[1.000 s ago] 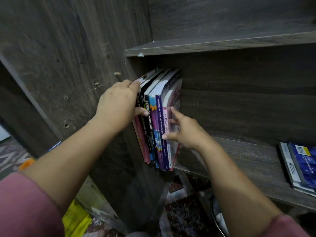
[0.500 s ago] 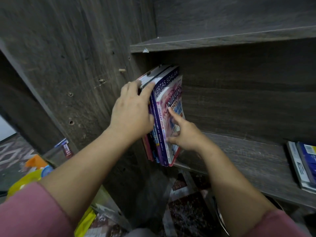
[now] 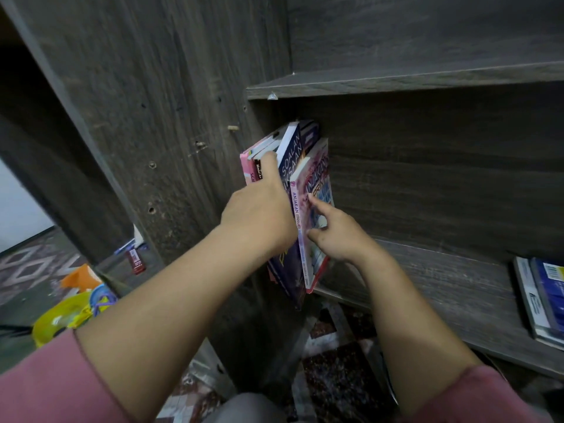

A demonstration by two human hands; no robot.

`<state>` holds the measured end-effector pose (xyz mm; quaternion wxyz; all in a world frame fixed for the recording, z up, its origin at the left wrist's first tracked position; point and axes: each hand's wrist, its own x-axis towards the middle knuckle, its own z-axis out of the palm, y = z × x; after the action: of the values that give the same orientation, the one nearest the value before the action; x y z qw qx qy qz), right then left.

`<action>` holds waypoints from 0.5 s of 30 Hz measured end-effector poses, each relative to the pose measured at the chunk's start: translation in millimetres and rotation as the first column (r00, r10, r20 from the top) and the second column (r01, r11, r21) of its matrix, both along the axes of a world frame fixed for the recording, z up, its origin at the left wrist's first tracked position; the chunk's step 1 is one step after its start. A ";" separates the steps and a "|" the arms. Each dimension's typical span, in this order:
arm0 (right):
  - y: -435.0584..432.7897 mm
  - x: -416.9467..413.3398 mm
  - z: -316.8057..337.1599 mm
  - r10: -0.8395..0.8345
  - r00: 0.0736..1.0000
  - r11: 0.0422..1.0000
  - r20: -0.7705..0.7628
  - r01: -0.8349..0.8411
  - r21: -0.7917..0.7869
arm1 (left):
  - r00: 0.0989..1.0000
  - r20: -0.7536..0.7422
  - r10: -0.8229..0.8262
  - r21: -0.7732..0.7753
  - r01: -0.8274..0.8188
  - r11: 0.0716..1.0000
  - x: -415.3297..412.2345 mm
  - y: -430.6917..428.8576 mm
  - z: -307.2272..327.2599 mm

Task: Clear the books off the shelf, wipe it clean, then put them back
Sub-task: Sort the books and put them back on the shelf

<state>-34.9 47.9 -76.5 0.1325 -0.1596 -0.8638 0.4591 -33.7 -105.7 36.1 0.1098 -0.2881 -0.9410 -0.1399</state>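
Books [image 3: 291, 166]: head view, thin glossy paperbacks upright and tilted, at 12 o'clock, at left end of shelf [image 3: 427, 285] against side panel [image 3: 168, 117]. Both dark grey wood-grain laminate; panel dotted with peg holes. Left hand [image 3: 259, 209] grips spines from the front, fingers curled over the bundle. Right hand [image 3: 335, 233] at 3 o'clock of bundle holds pink-cover book [image 3: 319, 178]: index finger straight on cover, other fingers bent, thumb at spine edge. Flat stack of blue books [image 3: 543, 300] on shelf at 4 o'clock. Yellow plastic tub [image 3: 61, 315] at 8 o'clock.
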 end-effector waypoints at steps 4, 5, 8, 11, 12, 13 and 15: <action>-7.8 -2.7 5.4 -0.024 1.000 0.998 -0.008 0.025 0.062 | 0.989 -0.142 0.031 -0.103 -0.046 0.994 -1.5 -3.1 -9.9; -8.9 -2.6 7.0 -0.024 1.000 0.997 -0.012 0.024 0.077 | 0.990 -0.142 0.023 -0.090 -0.036 0.995 -2.3 -5.9 -10.0; -13.1 -4.1 10.7 -0.017 1.000 0.994 -0.025 0.019 0.106 | 0.990 -0.138 -0.001 -0.119 -0.016 0.993 -3.9 -21.5 1.4; -18.8 -8.4 14.1 -0.008 0.997 0.996 -0.079 0.015 0.091 | 0.984 -0.176 -0.041 -0.223 0.001 0.975 0.6 -39.1 28.6; -22.7 -8.5 15.2 -0.003 0.994 0.997 -0.105 0.011 0.076 | 0.984 -0.170 -0.048 -0.269 0.001 0.963 3.9 -44.4 38.4; -25.6 -9.1 16.3 -0.005 0.991 0.998 -0.137 0.014 0.067 | 0.985 -0.162 -0.059 -0.311 0.006 0.950 6.8 -47.3 47.3; -31.6 -9.7 17.5 -0.031 0.979 0.997 -0.202 0.045 0.066 | 0.982 -0.167 -0.086 -0.392 0.014 0.920 12.2 -49.8 60.3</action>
<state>-44.6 16.3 -59.0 0.2333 -0.1244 -0.8583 0.4398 -21.5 -155.5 96.4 0.1318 -0.3396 -0.9284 0.0735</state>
